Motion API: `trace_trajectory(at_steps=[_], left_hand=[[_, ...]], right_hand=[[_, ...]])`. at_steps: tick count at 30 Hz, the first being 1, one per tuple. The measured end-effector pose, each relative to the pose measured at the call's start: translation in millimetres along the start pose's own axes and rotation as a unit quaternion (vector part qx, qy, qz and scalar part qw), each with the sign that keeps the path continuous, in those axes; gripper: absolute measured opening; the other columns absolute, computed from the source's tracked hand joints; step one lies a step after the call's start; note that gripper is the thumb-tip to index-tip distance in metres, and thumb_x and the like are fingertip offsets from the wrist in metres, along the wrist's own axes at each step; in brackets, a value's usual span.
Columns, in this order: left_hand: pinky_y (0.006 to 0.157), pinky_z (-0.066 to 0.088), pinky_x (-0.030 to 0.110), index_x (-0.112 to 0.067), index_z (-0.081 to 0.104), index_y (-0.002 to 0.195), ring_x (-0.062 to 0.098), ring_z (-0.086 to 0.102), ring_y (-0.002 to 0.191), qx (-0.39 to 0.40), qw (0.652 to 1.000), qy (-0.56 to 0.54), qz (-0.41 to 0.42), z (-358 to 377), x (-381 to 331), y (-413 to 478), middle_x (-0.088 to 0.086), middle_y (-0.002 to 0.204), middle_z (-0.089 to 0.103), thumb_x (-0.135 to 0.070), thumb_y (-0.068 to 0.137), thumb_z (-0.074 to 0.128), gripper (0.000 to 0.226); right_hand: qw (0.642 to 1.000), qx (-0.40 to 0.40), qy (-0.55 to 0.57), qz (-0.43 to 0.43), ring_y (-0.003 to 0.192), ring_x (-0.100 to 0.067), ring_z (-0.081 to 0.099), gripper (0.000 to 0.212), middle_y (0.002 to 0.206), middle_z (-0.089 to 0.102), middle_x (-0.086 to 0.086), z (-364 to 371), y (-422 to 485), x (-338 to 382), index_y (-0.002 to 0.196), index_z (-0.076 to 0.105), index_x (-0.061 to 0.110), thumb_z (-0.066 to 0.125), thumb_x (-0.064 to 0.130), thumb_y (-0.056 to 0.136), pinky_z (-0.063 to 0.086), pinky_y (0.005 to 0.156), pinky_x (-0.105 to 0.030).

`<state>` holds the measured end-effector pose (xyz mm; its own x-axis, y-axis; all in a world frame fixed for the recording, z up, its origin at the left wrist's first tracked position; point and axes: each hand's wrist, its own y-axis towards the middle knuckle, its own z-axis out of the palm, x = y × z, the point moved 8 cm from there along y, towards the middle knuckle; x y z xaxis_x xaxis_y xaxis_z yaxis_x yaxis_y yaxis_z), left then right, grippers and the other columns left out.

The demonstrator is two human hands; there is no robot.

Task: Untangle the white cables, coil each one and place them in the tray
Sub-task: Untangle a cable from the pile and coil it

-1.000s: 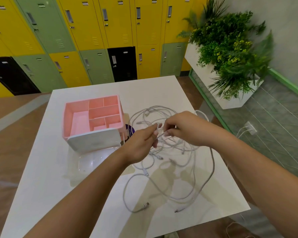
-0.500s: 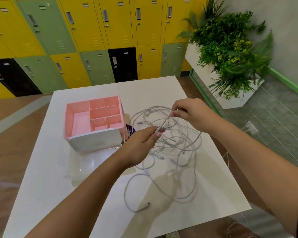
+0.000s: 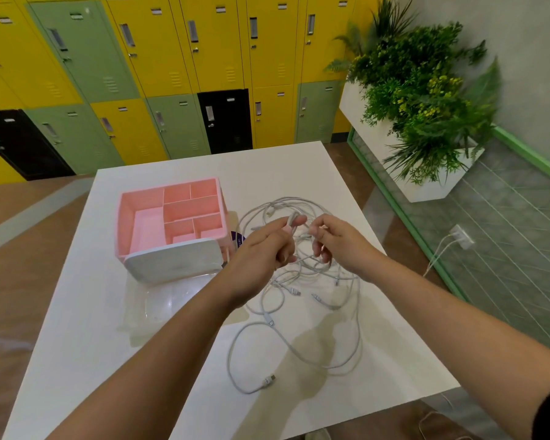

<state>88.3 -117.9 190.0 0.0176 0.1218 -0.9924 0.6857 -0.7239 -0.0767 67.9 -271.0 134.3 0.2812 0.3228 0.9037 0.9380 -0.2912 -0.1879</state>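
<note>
A tangle of white cables (image 3: 302,300) lies on the white table (image 3: 86,350), right of a pink tray (image 3: 121,230) with several compartments. My left hand (image 3: 264,249) pinches a cable strand between thumb and fingers above the pile. My right hand (image 3: 337,242), close beside it, grips another part of the cable with curled fingers. Loops trail toward me, and one loose plug end (image 3: 269,380) rests near the table's front.
A white lid-like box (image 3: 172,262) leans against the tray's front, with a clear plastic tray (image 3: 172,303) before it. Lockers (image 3: 178,68) line the back wall. A planter (image 3: 423,100) stands at the right beside a green-edged glass railing.
My right hand came back down and left from its raised position, closing in on my left hand. The lifted cable loops dropped back toward the pile.
</note>
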Motion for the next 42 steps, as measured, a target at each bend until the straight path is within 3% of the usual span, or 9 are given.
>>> trace_trajectory(at_steps=[4, 10, 15, 19, 24, 27, 33, 38, 42], left_hand=[[0.096, 0.048, 0.039, -0.003, 0.055, 0.096, 0.008, 0.047, 0.068, -0.017, 1.0, -0.013, -0.011, -5.6, 4.6, 8.8, 0.009, 0.084, 0.049, -0.012, 0.099, 0.033, 0.024], [0.075, 0.043, 0.024, -0.018, 0.052, 0.13, 0.01, 0.05, 0.07, -0.049, 0.997, -0.057, -0.011, -5.3, 11.6, 21.9, -0.009, 0.07, 0.056, -0.018, 0.105, 0.033, 0.032], [0.1, 0.046, 0.039, -0.034, 0.055, 0.109, 0.012, 0.066, 0.091, -0.06, 0.998, -0.03, -0.003, -6.0, 20.6, 24.4, -0.006, 0.079, 0.07, -0.02, 0.105, 0.035, 0.025], [0.093, 0.051, 0.032, -0.013, 0.042, 0.141, 0.011, 0.07, 0.09, -0.085, 0.996, 0.013, 0.009, -9.6, 25.6, 23.9, -0.005, 0.094, 0.07, -0.018, 0.105, 0.035, 0.037], [0.089, 0.052, 0.025, -0.021, 0.054, 0.116, -0.001, 0.068, 0.091, -0.086, 0.992, 0.087, 0.03, -5.8, 19.9, 25.2, -0.031, 0.093, 0.066, -0.018, 0.104, 0.038, 0.02], [0.078, 0.047, 0.011, -0.034, 0.043, 0.112, -0.006, 0.066, 0.087, -0.098, 0.99, 0.095, 0.037, -2.8, 15.7, 25.8, -0.015, 0.098, 0.068, -0.018, 0.105, 0.036, 0.019], [0.105, 0.043, 0.047, -0.034, 0.053, 0.101, 0.016, 0.069, 0.102, -0.146, 0.988, -0.049, -0.004, -12.7, 27.9, 30.4, 0.004, 0.111, 0.07, -0.017, 0.104, 0.037, 0.024], [0.101, 0.047, 0.042, -0.015, 0.033, 0.146, 0.012, 0.07, 0.098, -0.13, 0.991, -0.04, -0.012, -10.1, 30.7, 29.8, -0.001, 0.104, 0.071, -0.017, 0.105, 0.036, 0.041], [0.084, 0.054, 0.032, -0.017, 0.039, 0.142, 0.0, 0.068, 0.091, -0.107, 0.994, 0.034, 0.006, -4.7, 28.5, 27.6, -0.007, 0.101, 0.069, -0.015, 0.105, 0.034, 0.038]], right_hand=[[0.997, 0.016, 0.043, 0.055, 0.047, -0.008, 0.048, 0.017, 0.063, 0.057, -0.004, 16.3, -13.9, -15.6, 0.082, 0.049, 0.015, 0.051, 0.021, 0.098, 0.048, 0.059, -0.032], [0.995, 0.051, -0.08, 0.035, 0.053, -0.021, 0.058, 0.022, 0.058, 0.063, 0.003, 39.2, -33.7, 4.6, 0.081, 0.052, 0.017, 0.053, 0.033, 0.096, 0.055, 0.054, -0.044], [0.987, 0.111, -0.106, 0.053, 0.046, -0.016, 0.059, 0.02, 0.075, 0.069, -0.006, 47.3, -46.2, 23.7, 0.113, 0.058, 0.013, 0.05, 0.023, 0.097, 0.057, 0.052, -0.035], [0.966, 0.19, -0.165, 0.053, 0.056, -0.018, 0.062, 0.027, 0.082, 0.07, -0.004, 43.4, -53.0, 38.1, 0.125, 0.052, 0.012, 0.049, 0.015, 0.099, 0.058, 0.069, -0.036], [0.937, 0.201, -0.287, 0.015, 0.064, -0.013, 0.062, 0.028, 0.076, 0.066, 0.002, 36.2, -50.7, 53.3, 0.125, 0.054, 0.012, 0.05, 0.018, 0.098, 0.055, 0.074, -0.032], [0.921, 0.207, -0.331, 0.004, 0.07, -0.012, 0.062, 0.03, 0.075, 0.061, 0.007, 37.9, -51.1, 57.2, 0.127, 0.052, 0.015, 0.047, 0.022, 0.099, 0.052, 0.08, -0.034], [0.902, 0.209, -0.379, -0.002, 0.082, -0.016, 0.064, 0.038, 0.119, 0.064, -0.002, 44.4, -57.8, 49.0, 0.138, 0.047, 0.024, 0.039, 0.023, 0.101, 0.045, 0.08, -0.031], [0.891, 0.213, -0.402, -0.015, 0.117, -0.02, 0.053, 0.039, 0.14, 0.051, 0.0, 43.0, -57.6, 54.6, 0.139, 0.047, 0.025, 0.035, 0.023, 0.102, 0.043, 0.094, -0.033], [0.919, 0.215, -0.329, -0.006, 0.096, -0.011, 0.048, 0.036, 0.099, 0.05, 0.024, 41.1, -54.8, 61.6, 0.134, 0.054, 0.019, 0.036, 0.019, 0.103, 0.044, 0.088, -0.025]])
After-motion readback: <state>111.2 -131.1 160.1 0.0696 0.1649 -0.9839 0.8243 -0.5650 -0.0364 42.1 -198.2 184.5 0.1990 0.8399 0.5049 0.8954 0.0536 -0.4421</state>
